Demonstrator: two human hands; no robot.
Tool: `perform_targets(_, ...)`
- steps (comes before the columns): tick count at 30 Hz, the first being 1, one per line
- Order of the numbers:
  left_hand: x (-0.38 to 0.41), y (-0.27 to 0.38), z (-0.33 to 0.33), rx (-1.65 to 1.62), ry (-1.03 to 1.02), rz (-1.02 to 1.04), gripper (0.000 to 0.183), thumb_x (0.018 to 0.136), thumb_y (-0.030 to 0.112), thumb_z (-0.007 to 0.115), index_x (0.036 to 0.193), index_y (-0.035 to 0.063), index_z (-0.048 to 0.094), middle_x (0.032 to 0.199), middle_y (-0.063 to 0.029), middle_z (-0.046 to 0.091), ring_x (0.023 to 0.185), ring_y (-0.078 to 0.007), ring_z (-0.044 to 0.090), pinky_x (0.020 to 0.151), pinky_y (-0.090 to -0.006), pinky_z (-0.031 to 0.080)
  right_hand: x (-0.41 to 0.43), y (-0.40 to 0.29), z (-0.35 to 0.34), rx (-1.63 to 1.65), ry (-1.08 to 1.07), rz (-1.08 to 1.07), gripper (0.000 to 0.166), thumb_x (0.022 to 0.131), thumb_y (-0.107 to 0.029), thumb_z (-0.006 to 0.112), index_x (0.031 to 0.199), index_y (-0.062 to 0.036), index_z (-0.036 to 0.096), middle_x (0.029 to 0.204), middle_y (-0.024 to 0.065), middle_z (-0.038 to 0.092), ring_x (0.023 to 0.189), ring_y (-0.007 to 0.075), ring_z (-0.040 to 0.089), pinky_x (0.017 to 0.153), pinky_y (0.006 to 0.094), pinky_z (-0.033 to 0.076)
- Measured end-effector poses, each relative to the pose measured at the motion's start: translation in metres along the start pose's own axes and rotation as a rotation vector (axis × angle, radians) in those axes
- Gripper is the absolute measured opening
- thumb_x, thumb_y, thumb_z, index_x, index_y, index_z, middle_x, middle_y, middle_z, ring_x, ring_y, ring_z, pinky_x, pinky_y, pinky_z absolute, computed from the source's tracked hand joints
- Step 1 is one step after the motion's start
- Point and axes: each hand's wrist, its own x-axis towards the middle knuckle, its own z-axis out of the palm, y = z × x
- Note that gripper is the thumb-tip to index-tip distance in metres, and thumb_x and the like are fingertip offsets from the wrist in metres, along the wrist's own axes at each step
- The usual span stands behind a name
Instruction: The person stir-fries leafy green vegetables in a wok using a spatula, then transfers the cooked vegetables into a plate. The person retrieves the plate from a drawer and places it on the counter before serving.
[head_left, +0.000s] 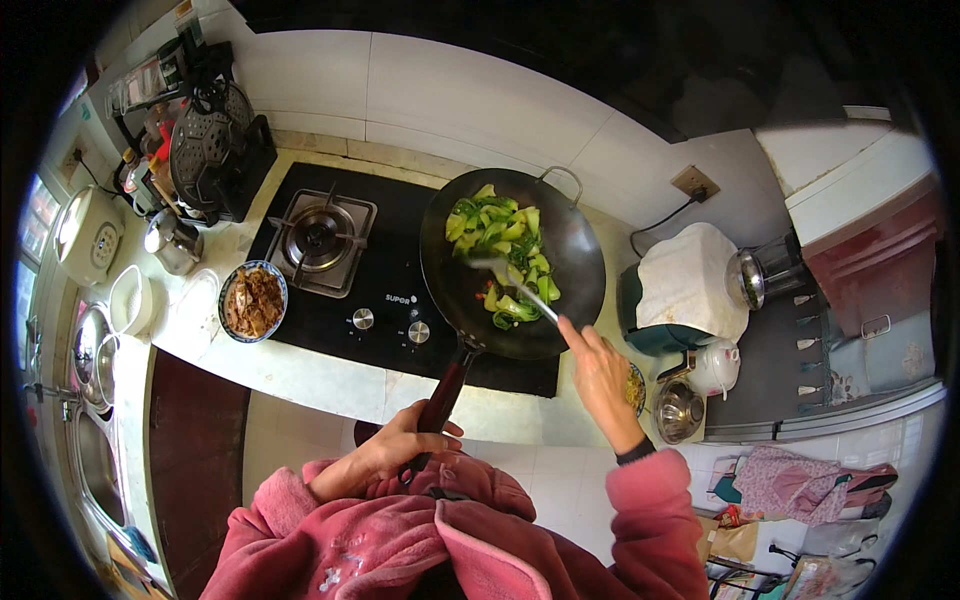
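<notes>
A dark wok (581, 262) rests over the right side of a black two-burner gas hob (390, 247). Inside it lie cut green leafy vegetables (517, 225), with a few small red bits near the middle. My left hand (405, 439) is wrapped around the wok's dark red handle (448, 390). In my right hand (600, 367) is the shaft of a metal spatula (534, 298), whose blade is blurred and touches the greens. The left burner (316, 235) stands uncovered.
A patterned bowl of cooked food (255, 302) sits left of the hob; another bowl (637, 390) is partly behind my right wrist. A cloth-covered appliance (686, 285) and a metal bowl (678, 411) stand right. At left are a metal pitcher (172, 241) and a rice cooker (90, 236).
</notes>
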Motion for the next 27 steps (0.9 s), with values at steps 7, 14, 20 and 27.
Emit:
perform_targets(7, -0.002, 0.001, 0.003, -0.025, 0.011, 0.002, 0.063, 0.083, -0.002, 0.063, 0.137, -0.0085, 0.031, 0.121, -0.0217, 0.057, 0.108, -0.0300, 0.063, 0.088, -0.0372, 0.058, -0.004, 0.025, 0.004, -0.071, 0.005, 0.069, 0.064, 0.073, 0.004, 0.063, 0.134, -0.0145, 0.057, 0.086, 0.0086, 0.055, 0.078, 0.0296, 0.063, 0.062, 0.0418, 0.052)
perform_targets(14, -0.004, 0.000, 0.000, -0.015, 0.025, -0.009, 0.068, 0.080, -0.004, 0.061, 0.141, -0.0083, 0.031, 0.123, -0.0224, 0.057, 0.109, -0.0312, 0.063, 0.092, -0.0376, 0.056, -0.019, 0.008, -0.001, -0.053, 0.003, -0.022, 0.058, 0.078, 0.003, 0.058, 0.133, -0.0169, 0.058, 0.086, 0.0085, 0.054, 0.078, 0.0280, 0.062, 0.054, 0.0422, 0.051)
perform_targets(20, 0.003, -0.006, -0.001, -0.040, 0.004, 0.000, 0.063, 0.083, -0.003, 0.062, 0.137, -0.0074, 0.032, 0.121, -0.0210, 0.057, 0.108, -0.0289, 0.063, 0.089, -0.0379, 0.058, -0.003, 0.036, -0.017, 0.056, -0.027, 0.159, 0.046, 0.082, -0.002, 0.060, 0.126, -0.0155, 0.064, 0.089, 0.0127, 0.057, 0.079, 0.0365, 0.061, 0.067, 0.0458, 0.050)
perform_targets(27, 0.000, -0.005, -0.003, -0.040, 0.006, 0.008, 0.062, 0.084, -0.002, 0.063, 0.137, -0.0077, 0.032, 0.123, -0.0213, 0.057, 0.108, -0.0281, 0.064, 0.090, -0.0369, 0.057, -0.002, 0.078, -0.066, 0.186, -0.170, 0.426, 0.034, 0.087, -0.017, 0.061, 0.120, -0.0129, 0.068, 0.098, 0.0223, 0.069, 0.093, 0.0417, 0.066, 0.081, 0.0459, 0.052)
